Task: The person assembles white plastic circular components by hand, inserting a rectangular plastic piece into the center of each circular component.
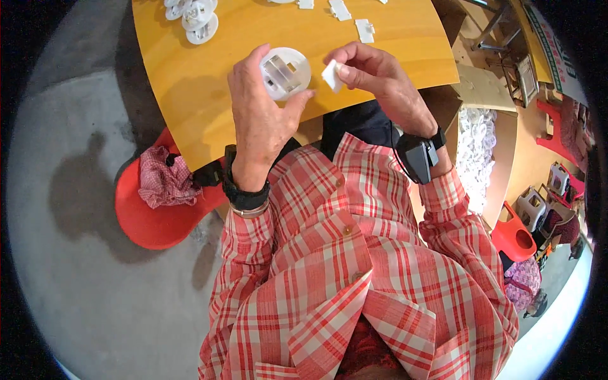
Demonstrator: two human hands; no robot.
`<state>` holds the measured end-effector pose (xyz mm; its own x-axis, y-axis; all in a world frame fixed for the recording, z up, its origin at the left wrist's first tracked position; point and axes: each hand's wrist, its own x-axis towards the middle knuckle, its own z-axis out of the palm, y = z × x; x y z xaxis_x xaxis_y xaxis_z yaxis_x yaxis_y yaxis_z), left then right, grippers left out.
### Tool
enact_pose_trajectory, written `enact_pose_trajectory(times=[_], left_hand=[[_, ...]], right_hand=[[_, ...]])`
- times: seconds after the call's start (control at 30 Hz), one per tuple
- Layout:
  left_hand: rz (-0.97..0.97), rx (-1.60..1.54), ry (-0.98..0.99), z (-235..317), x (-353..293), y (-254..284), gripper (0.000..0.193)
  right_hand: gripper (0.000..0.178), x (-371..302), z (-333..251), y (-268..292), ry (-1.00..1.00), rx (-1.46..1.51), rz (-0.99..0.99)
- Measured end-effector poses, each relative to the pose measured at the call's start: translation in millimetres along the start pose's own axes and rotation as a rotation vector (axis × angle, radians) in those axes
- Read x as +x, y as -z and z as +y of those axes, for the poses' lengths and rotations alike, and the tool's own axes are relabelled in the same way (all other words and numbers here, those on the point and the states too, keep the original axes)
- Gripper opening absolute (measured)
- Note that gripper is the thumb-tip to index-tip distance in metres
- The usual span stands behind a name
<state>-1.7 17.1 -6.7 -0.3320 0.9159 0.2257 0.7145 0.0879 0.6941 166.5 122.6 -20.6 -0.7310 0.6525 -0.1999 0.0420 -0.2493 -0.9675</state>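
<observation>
Near the front edge of the yellow table (209,95), my left hand (259,114) grips a round white plastic housing (303,66) by its rim. A clear, ribbed middle part and small openings show on its upturned face. To its right, my right hand (373,69) pinches a small flat white plastic piece (330,76) between thumb and fingers. The two parts are close together but apart. Farther back on the table lie several similar small white pieces (365,30), and at the back left is a pile of round white housings (201,28).
A red stool (145,218) with a pink cloth (164,180) stands at my left. By my right forearm is an open cardboard box (503,164) full of clear and white plastic parts (475,152). More stools, one red (514,234), stand farther right.
</observation>
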Motion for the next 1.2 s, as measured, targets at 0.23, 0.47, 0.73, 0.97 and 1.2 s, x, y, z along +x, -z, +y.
enact_pose_trajectory(times=[0.23, 0.47, 0.73, 0.97, 1.2], left_hand=[[-0.089, -0.028, -0.014, 10.2, -3.4, 0.9, 0.082], [-0.159, -0.217, 0.056, 7.9, -5.4, 0.4, 0.082], [-0.168, -0.841, 0.18, -4.2, -4.3, -1.1, 0.072], [-0.188, -0.921, 0.225, -5.1, -6.2, 0.6, 0.061], [-0.218, -1.187, 0.494, -5.8, -10.9, 7.7, 0.052]], right_hand=[[0.026, 7.9, 6.8, -9.3, 0.018, 0.099, -0.054], [0.021, 8.8, 9.5, -8.1, 0.028, 0.042, -0.069], [0.019, -3.4, 12.0, -27.2, 0.112, 0.169, 0.114], [0.02, -2.6, 1.0, -31.8, 0.377, -0.22, 0.235], [0.019, -3.9, -8.9, -18.7, 0.366, -0.372, 0.161]])
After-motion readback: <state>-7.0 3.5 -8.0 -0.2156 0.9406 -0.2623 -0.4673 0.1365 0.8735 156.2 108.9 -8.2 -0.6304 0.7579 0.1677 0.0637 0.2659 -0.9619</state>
